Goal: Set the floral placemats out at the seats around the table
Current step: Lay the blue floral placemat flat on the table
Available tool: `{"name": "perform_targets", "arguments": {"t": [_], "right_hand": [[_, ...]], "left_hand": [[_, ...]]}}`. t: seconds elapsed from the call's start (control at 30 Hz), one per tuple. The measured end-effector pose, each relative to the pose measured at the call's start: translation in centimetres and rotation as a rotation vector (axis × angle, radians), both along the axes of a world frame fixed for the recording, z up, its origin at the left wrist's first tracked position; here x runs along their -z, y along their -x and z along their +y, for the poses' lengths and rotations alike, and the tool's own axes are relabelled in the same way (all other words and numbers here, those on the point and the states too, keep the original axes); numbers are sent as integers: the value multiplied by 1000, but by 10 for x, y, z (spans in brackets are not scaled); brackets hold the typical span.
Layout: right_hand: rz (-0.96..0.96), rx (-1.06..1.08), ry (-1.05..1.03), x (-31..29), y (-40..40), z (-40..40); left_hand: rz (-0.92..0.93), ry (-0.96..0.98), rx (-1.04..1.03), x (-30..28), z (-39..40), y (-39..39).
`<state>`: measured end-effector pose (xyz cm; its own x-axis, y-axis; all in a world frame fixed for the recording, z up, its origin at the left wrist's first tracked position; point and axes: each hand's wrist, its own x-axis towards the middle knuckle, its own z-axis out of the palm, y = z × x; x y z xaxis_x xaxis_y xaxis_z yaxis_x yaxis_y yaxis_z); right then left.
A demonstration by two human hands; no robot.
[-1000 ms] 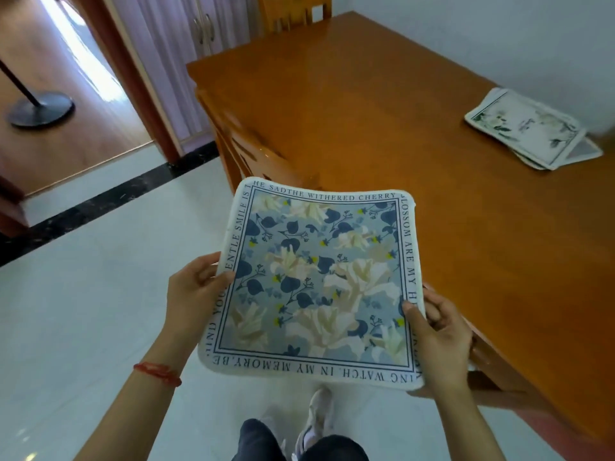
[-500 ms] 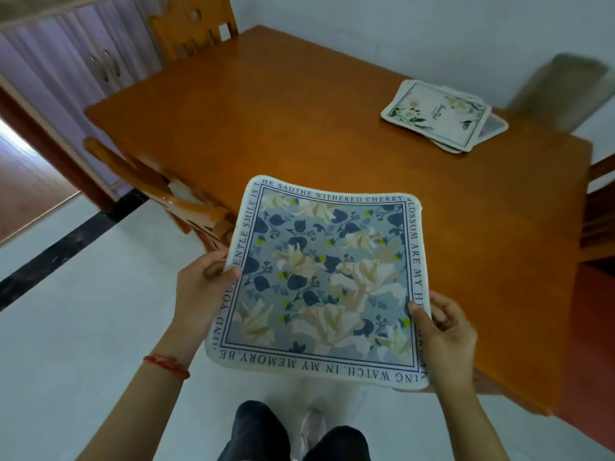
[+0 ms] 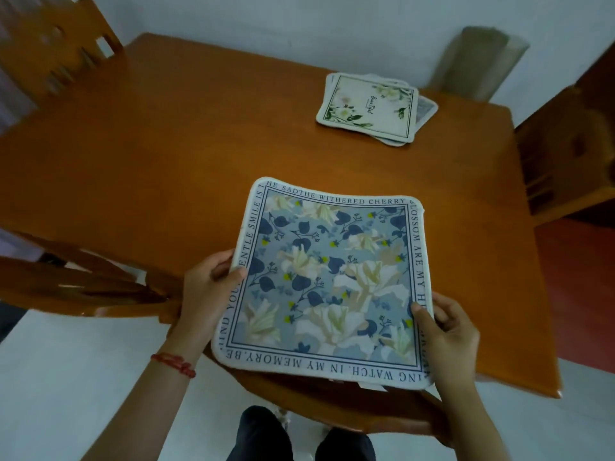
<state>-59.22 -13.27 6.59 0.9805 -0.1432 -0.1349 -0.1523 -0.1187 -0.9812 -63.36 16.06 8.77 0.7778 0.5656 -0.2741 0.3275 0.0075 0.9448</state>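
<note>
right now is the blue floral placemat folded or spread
Spread: the blue floral placemat shows its whole printed face, left hand and right hand gripping opposite edges.

Wooden chairs (image 3: 565,154) ring the table (image 3: 166,154); pale wall (image 3: 299,24), white floor (image 3: 66,377).

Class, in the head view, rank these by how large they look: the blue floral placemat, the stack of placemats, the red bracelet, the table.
1. table
2. blue floral placemat, though nearness to the camera enlarges it
3. stack of placemats
4. red bracelet
</note>
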Motion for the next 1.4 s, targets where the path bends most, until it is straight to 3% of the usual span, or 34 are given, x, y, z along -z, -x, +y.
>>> {"name": "perform_targets", "arguments": {"t": [0.53, 1.4], "right_hand": [[77, 151, 107, 39, -63, 19], [271, 163, 325, 111, -134, 22]], "left_hand": [[99, 69, 114, 45, 20, -109], [220, -228, 157, 120, 20, -181]]}}
